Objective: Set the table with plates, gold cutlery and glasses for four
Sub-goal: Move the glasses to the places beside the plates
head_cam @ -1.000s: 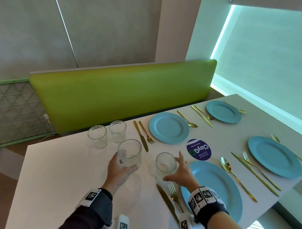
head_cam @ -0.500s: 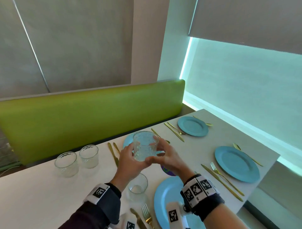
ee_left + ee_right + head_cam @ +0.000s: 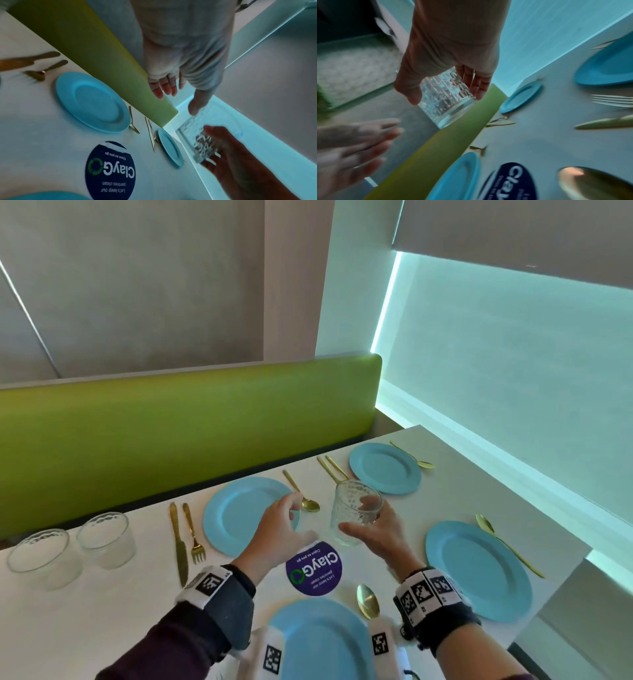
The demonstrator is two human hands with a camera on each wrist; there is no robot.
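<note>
My right hand grips a clear textured glass around its side, thumb in front and fingers behind. The glass is tilted above the white table, between the two far blue plates. The right wrist view shows the same glass in the air in my right hand. My left hand hovers just left of it with relaxed fingers, holding nothing; in the left wrist view this hand is apart from the glass. Gold cutlery lies beside each plate.
Two more glasses stand at the table's left. A blue plate lies on the right and another right below my wrists. A round purple sticker marks the middle. A green bench back runs along the far edge.
Half a second ago both hands held the glass up high. Now only my right hand holds it, lower and further right; my left hand has let go and drawn back.
</note>
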